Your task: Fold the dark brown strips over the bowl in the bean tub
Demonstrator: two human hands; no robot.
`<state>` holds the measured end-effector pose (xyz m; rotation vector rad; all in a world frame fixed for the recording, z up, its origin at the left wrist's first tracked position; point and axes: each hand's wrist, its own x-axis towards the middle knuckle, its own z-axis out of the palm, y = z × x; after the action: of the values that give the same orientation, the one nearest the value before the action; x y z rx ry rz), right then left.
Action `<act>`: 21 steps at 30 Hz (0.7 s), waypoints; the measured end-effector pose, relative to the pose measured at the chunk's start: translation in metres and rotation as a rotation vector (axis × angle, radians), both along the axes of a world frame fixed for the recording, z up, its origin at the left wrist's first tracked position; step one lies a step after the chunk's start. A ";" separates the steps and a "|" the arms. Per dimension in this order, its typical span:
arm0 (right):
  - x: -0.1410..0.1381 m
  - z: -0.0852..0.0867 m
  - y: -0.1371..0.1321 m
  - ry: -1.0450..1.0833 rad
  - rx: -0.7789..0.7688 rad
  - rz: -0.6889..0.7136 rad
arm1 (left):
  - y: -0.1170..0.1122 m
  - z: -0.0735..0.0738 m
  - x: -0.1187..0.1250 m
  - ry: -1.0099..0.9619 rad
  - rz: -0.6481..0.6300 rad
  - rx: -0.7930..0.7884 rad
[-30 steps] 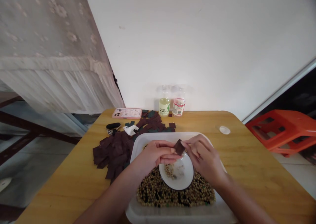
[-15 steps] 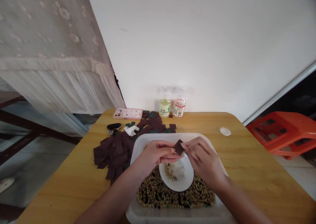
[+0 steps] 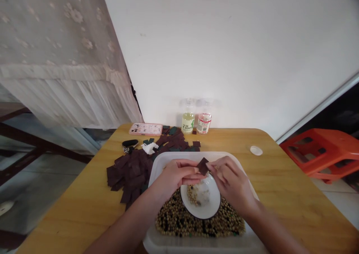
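Note:
Between my two hands is a small dark brown square piece [image 3: 203, 166], thin and flat like cloth or paper. My left hand [image 3: 182, 173] pinches its left side, fingers closed. On its right edge, the fingertips of my right hand [image 3: 228, 175] are closed. Just below them, a white bowl [image 3: 206, 209] holds a few tan beads and something pale. The bowl rests on many tan, black and green beads [image 3: 179, 224] in a white tray [image 3: 165, 242]. Left of the tray spreads a heap of brown squares [image 3: 134, 172].
A pink-cased phone [image 3: 146, 129], black keys [image 3: 129, 143] and crumpled white tissue [image 3: 150, 148] lie at the back left of the wooden table [image 3: 283, 194]. Two bottles, one yellowish [image 3: 188, 119] and one red-labelled [image 3: 204, 123], stand by the wall. A round lid [image 3: 256, 150] lies right; beyond is an orange stool [image 3: 322, 149].
The view has shifted very slightly. Both hands keep the brown square in nearly the same place above the bowl.

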<state>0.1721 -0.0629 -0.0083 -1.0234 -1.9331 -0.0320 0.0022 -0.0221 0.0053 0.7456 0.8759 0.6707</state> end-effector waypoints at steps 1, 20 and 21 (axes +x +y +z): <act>0.000 0.000 0.000 -0.024 -0.001 0.032 | 0.000 0.000 0.000 0.004 0.010 -0.003; -0.003 -0.001 0.000 -0.052 0.036 0.077 | 0.000 0.002 0.001 -0.040 0.031 -0.005; -0.003 -0.001 0.000 -0.026 0.032 0.054 | 0.000 0.002 0.000 -0.049 0.032 -0.006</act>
<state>0.1692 -0.0626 -0.0090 -0.9539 -1.9771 -0.0461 0.0026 -0.0217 0.0070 0.7078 0.8462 0.7119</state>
